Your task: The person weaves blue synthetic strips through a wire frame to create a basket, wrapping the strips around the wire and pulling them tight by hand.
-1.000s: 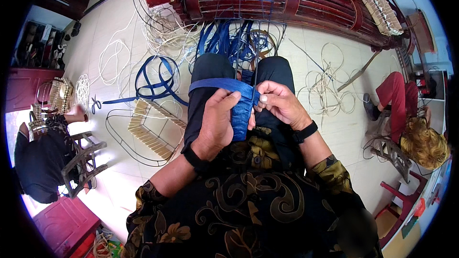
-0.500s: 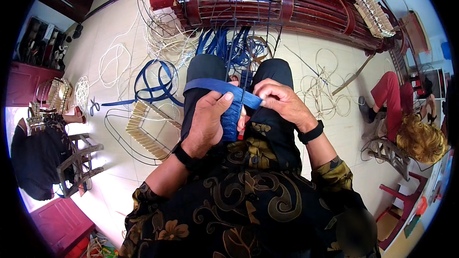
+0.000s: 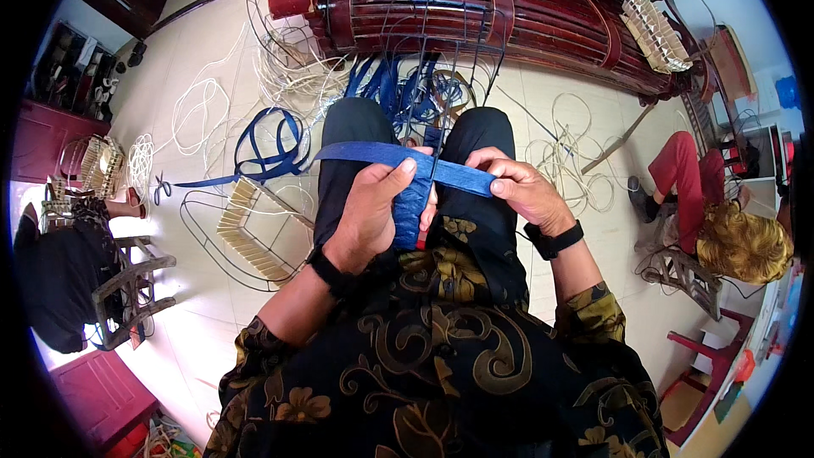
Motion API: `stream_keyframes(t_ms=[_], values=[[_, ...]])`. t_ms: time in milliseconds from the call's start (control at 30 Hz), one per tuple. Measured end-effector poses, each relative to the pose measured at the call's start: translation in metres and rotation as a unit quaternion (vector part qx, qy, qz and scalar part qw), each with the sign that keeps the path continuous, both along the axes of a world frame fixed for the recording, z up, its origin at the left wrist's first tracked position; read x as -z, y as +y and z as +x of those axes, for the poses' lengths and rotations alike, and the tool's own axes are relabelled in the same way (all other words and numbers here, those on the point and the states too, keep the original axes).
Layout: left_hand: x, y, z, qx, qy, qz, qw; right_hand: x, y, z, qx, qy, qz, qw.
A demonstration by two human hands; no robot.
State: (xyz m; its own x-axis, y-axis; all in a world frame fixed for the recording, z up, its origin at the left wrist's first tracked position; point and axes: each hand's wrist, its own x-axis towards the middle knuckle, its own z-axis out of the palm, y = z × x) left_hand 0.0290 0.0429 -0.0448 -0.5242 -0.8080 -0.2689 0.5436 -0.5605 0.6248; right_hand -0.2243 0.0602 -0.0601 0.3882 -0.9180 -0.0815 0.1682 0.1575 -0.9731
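A flat blue strip point(image 3: 462, 176) runs crosswise over my lap and around a dark wire frame point(image 3: 437, 140) that stands between my knees. Its lower part is covered by blue wrapping point(image 3: 409, 214). My left hand point(image 3: 366, 208) is closed, its thumb pressing near the strip and its fingers behind the wrapped part. The strip's loose left end passes over my left thigh. My right hand point(image 3: 527, 193) pinches the right end of the strip between thumb and fingers. A small red thing shows below the wrapping, too hidden to name.
More blue strips point(image 3: 275, 144) and tangled pale cord point(image 3: 292, 76) lie on the floor ahead. Scissors point(image 3: 161, 188) and a partly wrapped frame point(image 3: 246, 229) lie to the left. A dark red slatted bench point(image 3: 424, 30) stands ahead. Two people sit at either side on low chairs point(image 3: 136, 288).
My right hand has moved slightly right, drawing out more of the strip's right end, which now lies straighter. The left hand keeps its grip almost in place.
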Motion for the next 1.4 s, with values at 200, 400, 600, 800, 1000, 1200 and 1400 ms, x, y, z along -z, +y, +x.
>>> stream_keyframes(t_ms=[200, 400, 600, 800, 1000, 1200, 1400], values=[[0.000, -0.001, -0.006, 0.021, -0.033, 0.009, 0.999, -0.020, -0.019, 0.012, -0.035, 0.175, -0.061, 0.982], [-0.001, 0.001, -0.004, 0.012, -0.029, 0.002, 1.000, -0.026, -0.016, 0.005, -0.017, 0.166, -0.092, 0.982], [0.012, -0.006, -0.007, 0.002, -0.022, -0.015, 1.000, -0.004, 0.011, -0.036, 0.026, 0.137, 0.046, 0.989], [0.004, -0.004, -0.013, -0.003, -0.047, 0.004, 0.999, -0.024, -0.031, 0.015, -0.044, 0.332, -0.203, 0.920], [-0.005, -0.004, -0.002, -0.010, -0.023, -0.023, 0.999, -0.004, -0.016, -0.030, 0.016, 0.343, -0.212, 0.915], [0.006, -0.004, -0.003, -0.028, 0.021, -0.014, 0.999, 0.007, 0.036, -0.092, 0.123, 0.264, 0.049, 0.955], [0.002, -0.002, -0.012, 0.011, 0.005, -0.017, 1.000, -0.035, -0.011, -0.018, -0.016, 0.414, -0.202, 0.887]])
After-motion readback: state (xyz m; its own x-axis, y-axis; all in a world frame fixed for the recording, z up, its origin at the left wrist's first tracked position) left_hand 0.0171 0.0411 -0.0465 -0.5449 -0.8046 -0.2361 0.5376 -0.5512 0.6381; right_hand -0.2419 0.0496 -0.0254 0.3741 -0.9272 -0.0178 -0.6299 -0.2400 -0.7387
